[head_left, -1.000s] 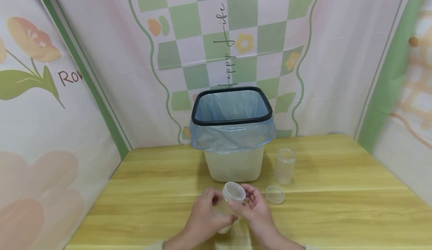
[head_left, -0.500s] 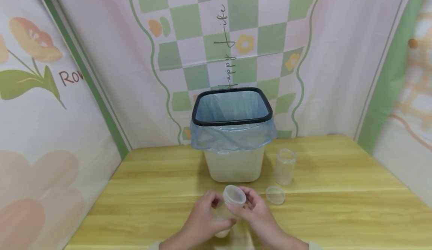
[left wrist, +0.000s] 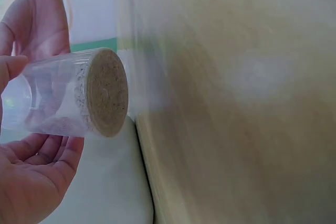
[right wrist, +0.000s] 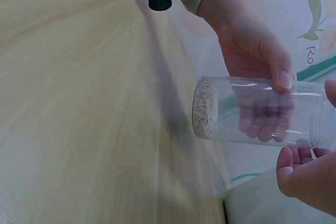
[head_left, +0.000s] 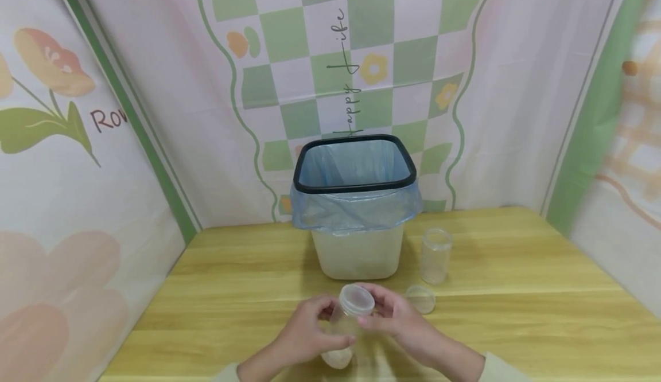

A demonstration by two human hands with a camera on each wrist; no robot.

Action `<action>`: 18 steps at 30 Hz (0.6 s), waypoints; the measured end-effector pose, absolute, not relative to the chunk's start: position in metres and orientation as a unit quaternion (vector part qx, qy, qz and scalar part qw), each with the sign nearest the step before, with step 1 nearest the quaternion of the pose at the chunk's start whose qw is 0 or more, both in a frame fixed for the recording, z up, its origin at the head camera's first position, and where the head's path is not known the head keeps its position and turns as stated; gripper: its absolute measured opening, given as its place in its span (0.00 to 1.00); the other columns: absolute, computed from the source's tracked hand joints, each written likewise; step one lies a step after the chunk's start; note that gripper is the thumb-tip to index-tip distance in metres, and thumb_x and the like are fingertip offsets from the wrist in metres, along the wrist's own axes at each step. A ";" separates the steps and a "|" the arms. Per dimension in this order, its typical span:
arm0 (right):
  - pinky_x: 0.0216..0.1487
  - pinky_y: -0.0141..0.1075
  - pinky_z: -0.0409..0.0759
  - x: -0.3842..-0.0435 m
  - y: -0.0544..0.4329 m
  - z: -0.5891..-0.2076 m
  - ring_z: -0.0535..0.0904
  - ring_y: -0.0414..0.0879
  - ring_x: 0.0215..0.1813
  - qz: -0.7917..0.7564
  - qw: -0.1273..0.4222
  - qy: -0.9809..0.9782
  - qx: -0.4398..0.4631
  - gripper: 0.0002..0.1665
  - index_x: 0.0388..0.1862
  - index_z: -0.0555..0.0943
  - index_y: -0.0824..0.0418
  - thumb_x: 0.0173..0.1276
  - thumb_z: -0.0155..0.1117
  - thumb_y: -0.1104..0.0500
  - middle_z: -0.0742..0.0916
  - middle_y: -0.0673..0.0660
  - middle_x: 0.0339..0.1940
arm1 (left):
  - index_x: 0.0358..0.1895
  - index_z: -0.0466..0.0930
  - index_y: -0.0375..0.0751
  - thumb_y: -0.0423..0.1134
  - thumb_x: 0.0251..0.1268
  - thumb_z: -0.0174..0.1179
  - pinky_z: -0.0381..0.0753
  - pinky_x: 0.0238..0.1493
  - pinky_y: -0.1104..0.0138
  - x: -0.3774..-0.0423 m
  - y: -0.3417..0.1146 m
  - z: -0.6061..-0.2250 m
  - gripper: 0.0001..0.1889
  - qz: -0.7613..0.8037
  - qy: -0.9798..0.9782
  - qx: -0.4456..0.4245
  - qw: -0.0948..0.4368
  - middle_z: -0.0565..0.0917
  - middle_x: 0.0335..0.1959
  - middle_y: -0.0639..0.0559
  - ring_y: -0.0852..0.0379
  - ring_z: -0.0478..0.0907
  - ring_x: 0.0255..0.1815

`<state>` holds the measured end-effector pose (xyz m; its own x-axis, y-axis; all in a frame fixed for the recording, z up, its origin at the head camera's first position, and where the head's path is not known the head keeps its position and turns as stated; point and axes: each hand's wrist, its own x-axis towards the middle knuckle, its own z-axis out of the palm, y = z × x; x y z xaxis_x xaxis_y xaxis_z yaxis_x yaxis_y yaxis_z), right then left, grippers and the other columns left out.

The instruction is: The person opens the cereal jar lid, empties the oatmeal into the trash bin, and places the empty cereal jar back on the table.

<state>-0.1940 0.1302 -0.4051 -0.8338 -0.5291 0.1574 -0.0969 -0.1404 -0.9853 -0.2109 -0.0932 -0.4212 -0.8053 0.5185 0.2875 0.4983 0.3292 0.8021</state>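
In the head view, a clear jar (head_left: 343,327) with a translucent lid (head_left: 357,300) at its mouth is held tilted above the table. Its bottom holds a layer of pale, oat-like flakes (right wrist: 206,108), clearest in the right wrist view. My left hand (head_left: 308,330) grips the jar's body, with the thumb across the near side. At the mouth, my right hand (head_left: 395,319) holds the lid's rim between thumb and fingers. The left wrist view shows the jar's underside (left wrist: 108,93), where the contents look brownish. Whether the lid sits fully down cannot be told.
Behind my hands stands a pale bin (head_left: 358,256) with a black rim and a blue liner. To its right, another clear jar (head_left: 436,258) stands upright without a lid. A flat, clear lid (head_left: 420,300) lies in front of that jar on the wooden table (head_left: 496,313).
The jar's base has swung toward me and slightly left. My right hand has turned at the lid, its forearm shifting to the right. The bin, other jar and loose lid stay put.
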 end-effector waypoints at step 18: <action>0.56 0.28 0.73 -0.175 0.087 -0.406 0.72 0.49 0.57 -0.779 -0.028 0.626 -0.027 0.40 0.65 0.60 0.71 0.58 0.70 0.68 0.75 0.62 0.58 | 0.40 0.76 0.45 0.54 0.45 0.75 0.78 0.40 0.69 -0.205 -0.079 -0.431 0.24 0.455 0.847 0.250 -0.113 0.77 0.33 0.57 0.63 0.73 0.36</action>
<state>-0.1751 0.0866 -0.4058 -0.9970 0.0099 0.0764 -0.0767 -0.2149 -0.9736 -0.2046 -0.0790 -0.4310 -0.8497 0.3209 0.4184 0.5260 0.4606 0.7150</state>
